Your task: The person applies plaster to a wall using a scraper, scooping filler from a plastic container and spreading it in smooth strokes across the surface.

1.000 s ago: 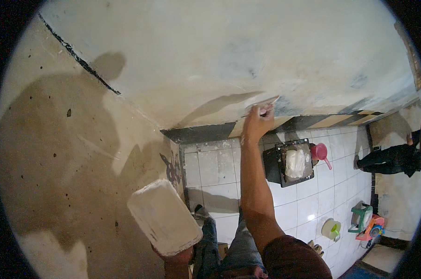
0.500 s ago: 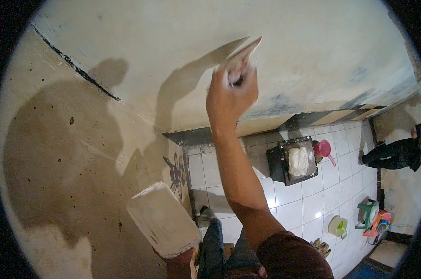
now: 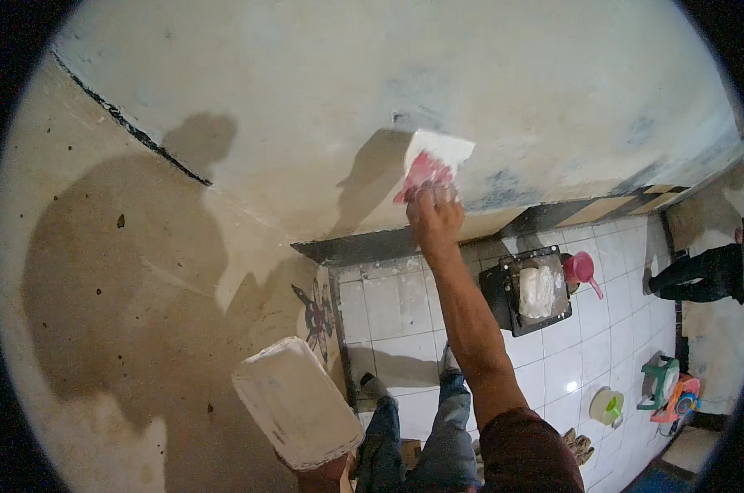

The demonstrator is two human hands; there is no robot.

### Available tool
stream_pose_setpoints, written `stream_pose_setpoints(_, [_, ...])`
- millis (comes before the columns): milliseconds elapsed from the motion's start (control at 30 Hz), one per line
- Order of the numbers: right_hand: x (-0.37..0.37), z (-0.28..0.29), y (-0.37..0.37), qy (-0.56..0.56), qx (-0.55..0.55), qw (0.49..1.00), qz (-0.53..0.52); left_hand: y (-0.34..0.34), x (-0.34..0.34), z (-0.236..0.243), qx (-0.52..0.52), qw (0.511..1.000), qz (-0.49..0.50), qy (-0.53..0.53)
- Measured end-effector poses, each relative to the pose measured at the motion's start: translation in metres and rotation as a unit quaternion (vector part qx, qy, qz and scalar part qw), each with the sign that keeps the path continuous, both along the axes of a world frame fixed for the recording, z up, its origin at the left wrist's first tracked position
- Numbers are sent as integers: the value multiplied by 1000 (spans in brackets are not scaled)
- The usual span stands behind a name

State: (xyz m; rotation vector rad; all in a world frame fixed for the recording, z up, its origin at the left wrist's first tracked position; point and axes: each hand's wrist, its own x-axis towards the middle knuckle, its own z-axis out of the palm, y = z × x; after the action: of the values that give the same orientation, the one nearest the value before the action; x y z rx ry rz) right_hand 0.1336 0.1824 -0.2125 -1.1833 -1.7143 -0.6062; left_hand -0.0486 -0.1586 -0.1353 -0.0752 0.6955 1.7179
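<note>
Pinching the lower edge of a red spreader [image 3: 427, 171] smeared with white paste, the right hand [image 3: 436, 215] works at the pale wall [image 3: 545, 74] in the head view! Lower left, the left hand [image 3: 318, 471] sits beneath a paste-coated rectangular board [image 3: 298, 403], its finger closure hidden; right, a black tub [image 3: 494, 289] holds white paste [image 3: 536, 292].

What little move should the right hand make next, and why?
Probably the right hand should sweep the red spreader a little rightward along the wall: white paste coats part of it, and a dark patch shows just to its right.
</note>
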Motion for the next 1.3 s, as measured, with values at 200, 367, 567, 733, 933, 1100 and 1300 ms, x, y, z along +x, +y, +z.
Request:
stream_pose_setpoints(200, [-3,-8,1,-17,39,996,81,3,8,-2,0,1000,-8,-3])
stream_pose_setpoints(367, [18,-24,29,-12,-178,983,-34,15,21,-7,1,1000,-22,-20])
stream_pose_setpoints(567, [11,-24,-19,149,-72,986,4,7,16,-7,4,1000,-6,-15])
stream_pose_setpoints(733, [34,47,10,423,-87,892,-136,10,14,-6,3,1000,-7,-20])
stream_pose_setpoints(933, [-44,68,21,127,-144,981,11,14,15,-6,8,1000,-12,-23])
stream_pose_setpoints(1100, [-28,70,-15,-51,24,988,140,6,7,-5,13,1000,3,-19])
stream_pose_setpoints(1300, [58,53,42,-296,94,948,64,5,11,-14,8,999,2,-42])
